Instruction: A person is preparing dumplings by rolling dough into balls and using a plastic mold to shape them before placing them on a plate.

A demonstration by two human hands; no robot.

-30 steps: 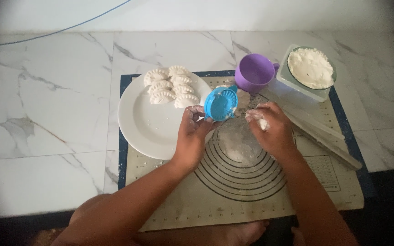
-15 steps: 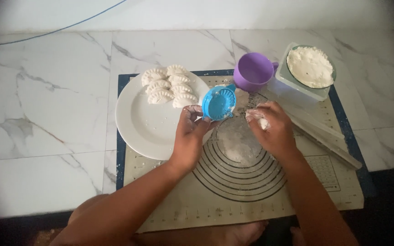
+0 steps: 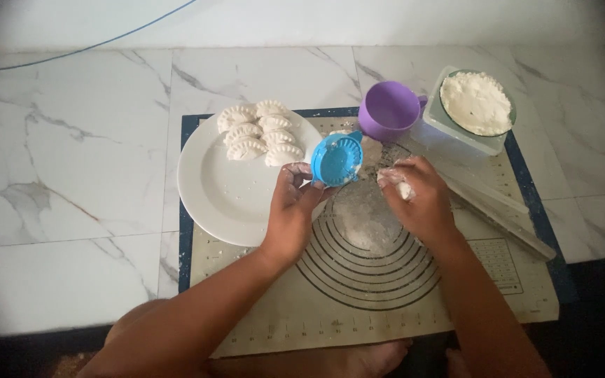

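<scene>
A white plate (image 3: 225, 192) with six folded dumplings (image 3: 260, 133) sits at nine o'clock on the mat (image 3: 386, 308); a purple cup (image 3: 388, 112) and flour tub (image 3: 476, 105) at one o'clock.

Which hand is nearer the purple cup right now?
Right. The right hand is just below the purple cup, pinching a bit of dough, apart from the cup. The left hand is lower and further left, holding the blue dumpling press.
</scene>
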